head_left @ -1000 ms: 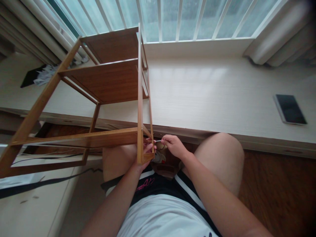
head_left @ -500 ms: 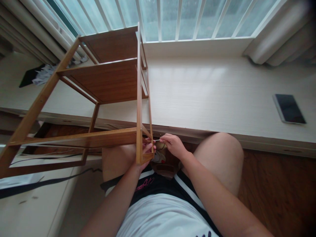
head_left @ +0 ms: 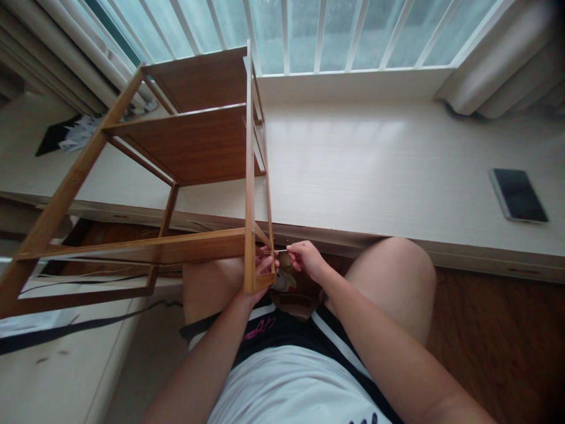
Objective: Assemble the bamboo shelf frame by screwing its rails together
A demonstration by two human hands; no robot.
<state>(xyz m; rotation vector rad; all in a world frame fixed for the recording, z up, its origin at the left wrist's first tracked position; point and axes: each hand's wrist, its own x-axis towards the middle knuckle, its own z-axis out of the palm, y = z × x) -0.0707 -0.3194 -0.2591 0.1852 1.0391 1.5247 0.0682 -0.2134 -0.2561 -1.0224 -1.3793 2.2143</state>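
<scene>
A wooden shelf rack [head_left: 185,144] with several tiers stands tilted in front of me on the left. My left hand [head_left: 263,268] is closed round its lower right corner, partly hidden behind the upright post. Just to the right of that post, my right hand [head_left: 306,259] pinches a thin metal rod that looks like a hex key [head_left: 282,251]. The rod points left at the thin rear post of the rack, close to my left fingertips. Where its tip meets the wood is too small to make out.
A pale window ledge [head_left: 353,171] runs across behind the rack, with a phone [head_left: 518,195] on its right part. Black and crumpled white items [head_left: 79,134] lie at the left. A dark strap [head_left: 92,327] crosses the white cabinet [head_left: 57,383]. Curtains [head_left: 498,65] hang beside the barred window.
My right hand has turned slightly at the wrist and its fingers have shifted on the hex key. The rack and my left hand stay in place.
</scene>
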